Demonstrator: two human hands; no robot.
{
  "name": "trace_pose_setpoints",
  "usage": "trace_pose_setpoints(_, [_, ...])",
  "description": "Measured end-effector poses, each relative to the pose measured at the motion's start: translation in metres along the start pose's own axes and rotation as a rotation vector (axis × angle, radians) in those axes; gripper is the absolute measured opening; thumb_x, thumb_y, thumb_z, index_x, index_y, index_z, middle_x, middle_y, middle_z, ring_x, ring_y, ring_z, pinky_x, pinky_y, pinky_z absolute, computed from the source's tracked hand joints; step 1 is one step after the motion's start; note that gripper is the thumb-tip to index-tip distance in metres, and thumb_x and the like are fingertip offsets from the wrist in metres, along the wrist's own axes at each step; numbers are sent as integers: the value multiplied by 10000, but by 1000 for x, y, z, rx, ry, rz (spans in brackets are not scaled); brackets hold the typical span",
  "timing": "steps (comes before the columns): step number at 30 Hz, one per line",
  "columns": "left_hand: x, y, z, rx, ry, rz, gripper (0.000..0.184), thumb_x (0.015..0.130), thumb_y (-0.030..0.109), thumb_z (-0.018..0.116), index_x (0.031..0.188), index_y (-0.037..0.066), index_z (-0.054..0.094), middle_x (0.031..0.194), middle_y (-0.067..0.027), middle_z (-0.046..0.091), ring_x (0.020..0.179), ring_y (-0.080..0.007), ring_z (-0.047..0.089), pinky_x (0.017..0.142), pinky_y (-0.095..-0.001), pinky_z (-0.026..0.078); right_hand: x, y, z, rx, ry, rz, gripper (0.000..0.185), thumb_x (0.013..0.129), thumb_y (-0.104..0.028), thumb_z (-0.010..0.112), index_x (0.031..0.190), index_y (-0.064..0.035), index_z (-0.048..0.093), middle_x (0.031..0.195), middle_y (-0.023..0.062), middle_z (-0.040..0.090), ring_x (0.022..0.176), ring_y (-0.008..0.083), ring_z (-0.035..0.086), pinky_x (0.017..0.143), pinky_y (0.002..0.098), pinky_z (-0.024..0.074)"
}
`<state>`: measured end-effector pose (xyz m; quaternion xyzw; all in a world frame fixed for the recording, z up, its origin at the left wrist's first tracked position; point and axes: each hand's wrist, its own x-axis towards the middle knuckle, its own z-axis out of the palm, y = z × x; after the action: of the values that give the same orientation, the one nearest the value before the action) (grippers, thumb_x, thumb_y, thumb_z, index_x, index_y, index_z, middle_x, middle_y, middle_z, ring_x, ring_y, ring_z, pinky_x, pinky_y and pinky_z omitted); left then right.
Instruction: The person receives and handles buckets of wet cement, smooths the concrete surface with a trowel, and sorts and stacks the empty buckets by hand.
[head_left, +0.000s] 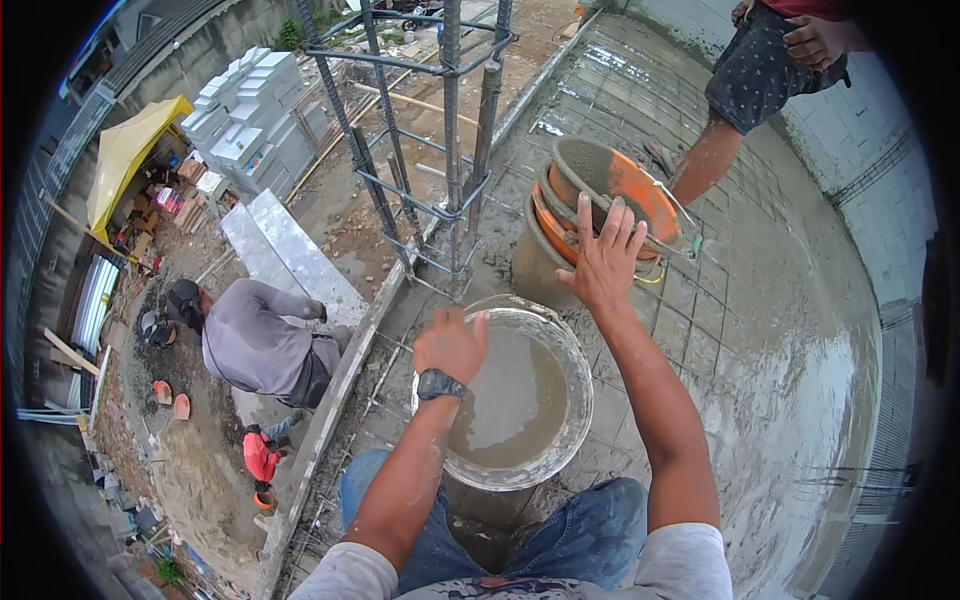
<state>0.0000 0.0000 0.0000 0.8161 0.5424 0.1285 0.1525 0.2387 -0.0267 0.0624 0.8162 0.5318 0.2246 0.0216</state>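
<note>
A wide bucket (582, 400) of grey, watery liquid stands between my knees, its pale rim crusted with cement. My left hand (450, 345), with a dark watch at the wrist, is closed at the bucket's upper left rim, its fingertips mostly hidden. My right hand (608, 250) is open, fingers spread, in front of a tilted stack of orange buckets (640, 190) smeared with grey cement. Whether its fingers touch them I cannot tell. The stack rests in another cement-coated bucket (540, 270).
Rebar mesh (700, 310) lies in wet concrete around me. Tied column bars (452, 130) rise ahead, beside the slab's left edge (330, 420), with a drop beyond. A person in dark shorts (750, 75) stands at right; people (260, 340) work below at left, near stacked white blocks (245, 120).
</note>
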Motion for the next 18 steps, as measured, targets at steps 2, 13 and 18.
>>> trace_pose_setpoints(2, [-3, -5, -8, 56, 2, 1, 471, 931, 488, 490, 933, 37, 628, 934, -158, 630, 777, -375, 665, 666, -476, 533, 1, -8, 1, 3, -37, 25, 1358, 492, -552, 880, 1538, -184, 96, 1446, 273, 226, 1337, 430, 246, 1069, 632, 203])
trace_pose_setpoints(13, [0, -3, 4, -102, 41, -9, 460, 929, 469, 506, 892, 27, 624, 894, -174, 624, 747, -378, 663, 656, -475, 534, 6, -3, -15, -96, -26, -53, 1309, 465, -453, 890, 1523, -202, 163, 1422, 262, 280, 1325, 423, 281, 1070, 608, 237])
trace_pose_setpoints(18, [0, 0, 2, -107, 36, -17, 461, 929, 467, 506, 889, 23, 622, 895, -176, 623, 750, -383, 662, 660, -481, 532, 1, -5, -12, -73, 19, -40, 1191, 470, -388, 867, 1478, -191, 264, 1415, 247, 287, 1318, 418, 285, 1076, 601, 230])
